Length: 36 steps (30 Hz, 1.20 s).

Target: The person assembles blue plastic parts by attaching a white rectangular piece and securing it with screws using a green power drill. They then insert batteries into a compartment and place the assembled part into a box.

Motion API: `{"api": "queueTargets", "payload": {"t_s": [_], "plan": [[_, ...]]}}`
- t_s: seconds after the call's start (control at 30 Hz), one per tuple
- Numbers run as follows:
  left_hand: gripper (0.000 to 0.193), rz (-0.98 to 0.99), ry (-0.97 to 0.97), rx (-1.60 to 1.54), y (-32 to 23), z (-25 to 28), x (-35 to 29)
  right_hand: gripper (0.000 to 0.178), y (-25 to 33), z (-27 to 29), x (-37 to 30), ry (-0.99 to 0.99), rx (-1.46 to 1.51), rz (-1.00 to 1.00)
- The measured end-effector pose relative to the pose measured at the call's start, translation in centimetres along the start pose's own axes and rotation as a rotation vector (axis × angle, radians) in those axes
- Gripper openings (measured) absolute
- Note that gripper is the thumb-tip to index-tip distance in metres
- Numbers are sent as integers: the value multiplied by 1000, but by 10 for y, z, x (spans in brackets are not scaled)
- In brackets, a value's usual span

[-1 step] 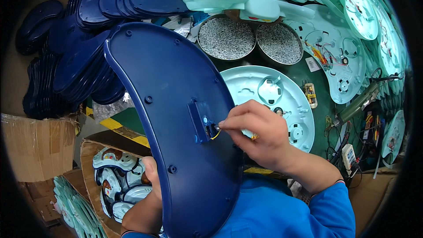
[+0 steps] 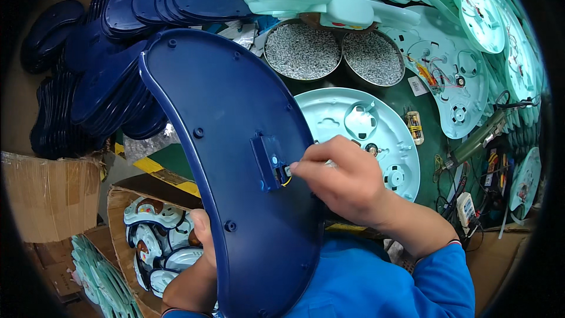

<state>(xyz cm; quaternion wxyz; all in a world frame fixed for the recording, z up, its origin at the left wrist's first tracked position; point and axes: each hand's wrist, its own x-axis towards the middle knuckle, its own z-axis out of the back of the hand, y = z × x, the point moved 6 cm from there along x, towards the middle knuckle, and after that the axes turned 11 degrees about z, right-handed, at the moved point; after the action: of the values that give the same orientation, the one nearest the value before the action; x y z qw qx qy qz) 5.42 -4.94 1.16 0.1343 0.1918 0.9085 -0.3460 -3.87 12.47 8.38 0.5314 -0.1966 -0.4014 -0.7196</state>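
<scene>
- Green desk (image 2: 431,162) extends right of the blue panel (image 2: 241,100).
- Left hand (image 2: 203,235) holds the panel's left edge, fingers hidden.
- Right hand (image 2: 344,176), fingers pinching a small grey piece (image 2: 288,171) at the panel's box (image 2: 266,162).

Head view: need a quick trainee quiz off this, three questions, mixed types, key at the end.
1. Multiple choice: which hand's fingertips are nearest the raised compartment on the dark blue curved panel? A) left B) right
2. True or false: the stacked dark blue panels are along the picture's right edge.
3. Count: how many round containers of small grey pieces are in view?

Key:
1. B; the right hand is there, while the left hand is at the panel's left edge.
2. False; the stacked dark blue panels are at the upper left.
3. Two, side by side.
</scene>
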Motion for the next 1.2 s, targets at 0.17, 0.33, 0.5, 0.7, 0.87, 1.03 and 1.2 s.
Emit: {"api": "queueTargets", "payload": {"t_s": [0.17, 0.33, 0.5, 0.7, 0.87, 1.03, 1.2], "plan": [[105, -3, 2, 7, 1, 1, -1, 25, 14, -2, 4, 126, -191, 139], [104, 4, 10, 24, 3, 0, 1, 20, 1, -3, -3, 53, 163, -249], [104, 6, 24, 62, 3, -2, 5, 12, -8, -5, -15, 2, 363, -468], [103, -11, 57, 97, 2, 3, 8, 15, 1, -13, -21, -42, 300, -452], [102, -24, 75, 88, 6, 16, 4, 20, 3, -12, -26, -139, 260, -430], [101, -31, 64, 98, 9, 27, -1, 28, 25, -13, -24, -68, 17, -170], [100, -37, 31, 144, 15, 29, -8, 26, 14, -7, -14, -182, 128, -257]]}}
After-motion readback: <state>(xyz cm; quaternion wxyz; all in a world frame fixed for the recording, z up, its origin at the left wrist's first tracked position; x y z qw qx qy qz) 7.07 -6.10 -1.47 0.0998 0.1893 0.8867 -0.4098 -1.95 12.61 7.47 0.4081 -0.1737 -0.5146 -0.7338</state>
